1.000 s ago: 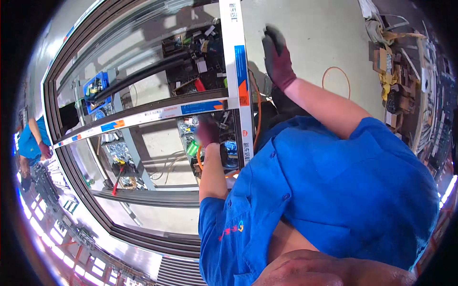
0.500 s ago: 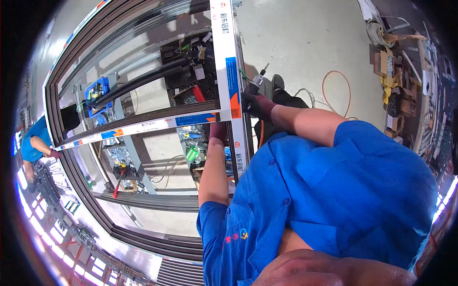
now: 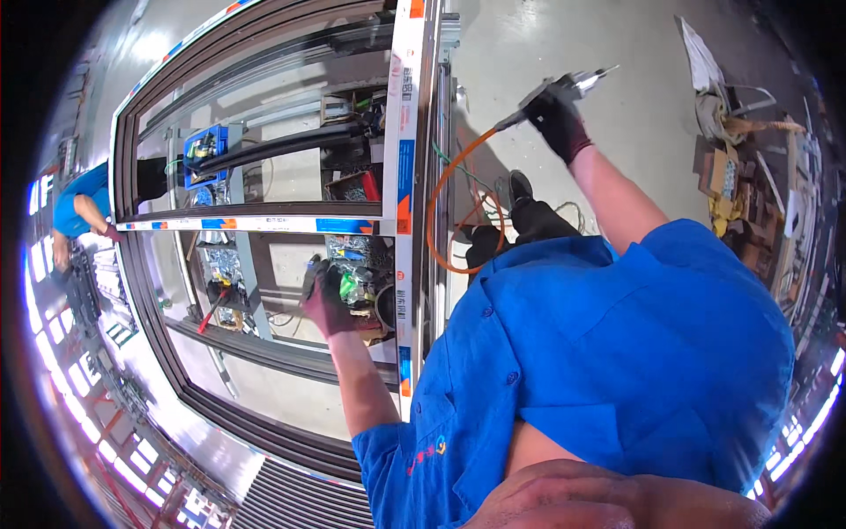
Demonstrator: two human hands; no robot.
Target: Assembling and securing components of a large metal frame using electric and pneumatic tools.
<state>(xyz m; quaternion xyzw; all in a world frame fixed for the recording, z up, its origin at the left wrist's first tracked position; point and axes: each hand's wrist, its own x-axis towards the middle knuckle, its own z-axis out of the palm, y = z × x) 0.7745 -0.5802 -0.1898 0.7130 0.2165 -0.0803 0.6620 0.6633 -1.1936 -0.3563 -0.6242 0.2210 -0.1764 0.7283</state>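
My right hand (image 3: pixel 557 119), in a dark glove with a maroon cuff, is wrapped round an air drill (image 3: pixel 583 82), held out to the right above the floor. Its bit points away to the right, and an orange air hose (image 3: pixel 460 161) loops from its rear end. My left hand (image 3: pixel 326 295), gloved alike, is over the nearer opening of a large aluminium window frame (image 3: pixel 404 167). Its fingers look drawn together, somewhat blurred; whatever is at their tips is too small to name. The frame has dark inner profiles and printed protective film.
Below the frame are trays of hardware, a blue bin (image 3: pixel 205 159) and a red-handled tool (image 3: pixel 212 310). A co-worker in blue (image 3: pixel 81 201) stands at the frame's far left. Cardboard boxes (image 3: pixel 721 176) are stacked at the right. A green hose (image 3: pixel 458 167) crosses beside the frame.
My right hand has swung the air drill away from the frame, out to the right. My left hand has come out from behind the frame's bar and moved left over the opening.
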